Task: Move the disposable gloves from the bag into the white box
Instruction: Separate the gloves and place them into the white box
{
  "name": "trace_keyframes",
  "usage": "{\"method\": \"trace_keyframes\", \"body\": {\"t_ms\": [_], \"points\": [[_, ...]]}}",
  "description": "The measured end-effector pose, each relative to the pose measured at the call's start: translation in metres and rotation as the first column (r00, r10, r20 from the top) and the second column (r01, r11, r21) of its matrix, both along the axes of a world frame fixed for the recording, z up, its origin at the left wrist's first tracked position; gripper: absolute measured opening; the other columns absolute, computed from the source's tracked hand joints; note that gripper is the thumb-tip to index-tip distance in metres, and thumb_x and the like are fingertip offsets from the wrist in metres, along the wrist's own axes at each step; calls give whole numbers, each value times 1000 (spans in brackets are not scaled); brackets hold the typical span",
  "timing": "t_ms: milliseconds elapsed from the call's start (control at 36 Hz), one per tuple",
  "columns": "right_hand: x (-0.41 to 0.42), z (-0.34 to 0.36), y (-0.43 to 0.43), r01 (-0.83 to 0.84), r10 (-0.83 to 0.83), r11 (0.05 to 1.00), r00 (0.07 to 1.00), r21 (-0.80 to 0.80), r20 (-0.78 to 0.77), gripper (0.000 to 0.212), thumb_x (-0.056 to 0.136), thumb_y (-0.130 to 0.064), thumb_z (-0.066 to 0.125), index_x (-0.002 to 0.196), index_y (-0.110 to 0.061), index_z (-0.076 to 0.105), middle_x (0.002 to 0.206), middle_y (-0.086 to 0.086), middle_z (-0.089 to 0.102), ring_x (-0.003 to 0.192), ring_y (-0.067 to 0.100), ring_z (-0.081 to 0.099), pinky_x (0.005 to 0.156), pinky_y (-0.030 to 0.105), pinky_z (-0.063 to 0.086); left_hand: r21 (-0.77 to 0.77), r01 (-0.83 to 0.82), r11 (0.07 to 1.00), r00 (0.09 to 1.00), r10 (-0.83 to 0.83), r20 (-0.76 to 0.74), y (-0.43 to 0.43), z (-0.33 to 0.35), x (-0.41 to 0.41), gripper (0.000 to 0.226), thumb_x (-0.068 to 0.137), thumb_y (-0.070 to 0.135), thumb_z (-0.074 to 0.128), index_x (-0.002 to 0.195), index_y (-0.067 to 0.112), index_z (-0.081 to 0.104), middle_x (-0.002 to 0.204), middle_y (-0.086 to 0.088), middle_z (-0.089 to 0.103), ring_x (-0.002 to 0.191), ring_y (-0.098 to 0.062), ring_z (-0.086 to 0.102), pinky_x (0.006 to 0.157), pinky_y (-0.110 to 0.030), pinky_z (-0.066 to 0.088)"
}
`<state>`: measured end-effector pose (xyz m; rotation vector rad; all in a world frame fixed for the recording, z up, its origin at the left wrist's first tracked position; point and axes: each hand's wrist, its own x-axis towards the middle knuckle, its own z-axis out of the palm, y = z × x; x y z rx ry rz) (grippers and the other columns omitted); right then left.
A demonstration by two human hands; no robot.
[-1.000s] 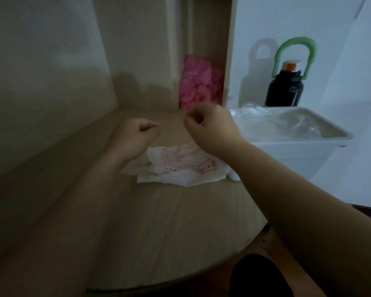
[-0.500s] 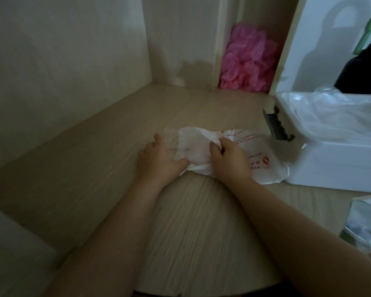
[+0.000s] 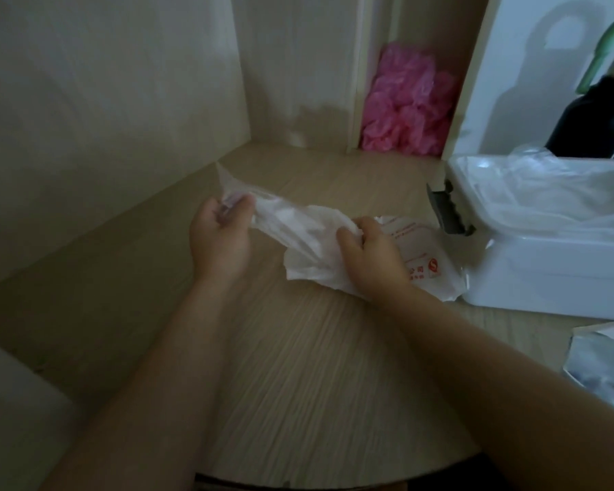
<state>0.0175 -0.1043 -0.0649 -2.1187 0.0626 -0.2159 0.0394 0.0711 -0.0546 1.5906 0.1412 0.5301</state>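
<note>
Pulled leftward, glove (image 3: 284,221) hangs pinched in left hand (image 3: 220,239); right hand (image 3: 373,256) grips bag (image 3: 422,267).

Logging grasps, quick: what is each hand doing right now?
Left hand: pinches a clear disposable glove half out of the bag.
Right hand: grips the bag.
</note>
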Motion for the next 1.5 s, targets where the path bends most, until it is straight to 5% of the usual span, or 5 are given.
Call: {"method": "trace_keyframes", "body": {"t_ms": [389, 806, 1111, 1306, 1500], "points": [[1, 105, -9, -338, 331, 868, 940, 364, 84, 97, 72, -58, 69, 151, -27, 20, 149, 0, 38, 133, 19, 42, 108, 43, 37, 32, 738, 674, 672, -739, 50, -8, 84, -1, 24, 76, 11, 70, 100, 7, 72, 97, -12, 71, 88, -20, 69, 78, -30, 56], [-15, 150, -103, 92, -130, 985, 954, 148, 269, 20, 92, -27, 61, 78, -13, 64, 63, -1, 59, 49, 9, 51, 48, 22, 46, -324, 842, 432, 502, -848, 172, -83, 103, 24, 12, 65, 11, 78, 66, 13, 67, 66, 0, 67, 64, -9, 64, 66, -25, 55], [-29, 138, -221, 491, -467, 833, 871, -254, 150, 30, 96, -22, 46, 98, 2, 63, 79, 12, 57, 74, 30, 55, 60, 30, 37, 324, 252, 912, 949, -298, 102, -158, 126, 44, 28, 85, 11, 68, 110, 17, 56, 99, 1, 56, 87, -12, 55, 80, -25, 45], [-35, 118, -251, 489, -571, 678, 821, -549, 27, 16, 98, -12, 39, 109, -5, 48, 99, 12, 50, 89, 30, 49, 74, 33, 38, 817, 477, 324, 635, -769, -66, -204, 125, 2, 30, 89, 43, 60, 111, 27, 69, 111, 10, 66, 103, -10, 61, 85, -30, 48], [-31, 107, -264, 501, -565, 702, 824, -507, 32, 21, 97, -20, 41, 115, -9, 38, 99, 11, 51, 85, 28, 47, 78, 40, 44, 807, 493, -325, 663, -461, -590, -238, 106, 4, 51, 92, 44, 55, 141, 31, 45, 147, 8, 42, 132, -13, 41, 101, -23, 32]]}}
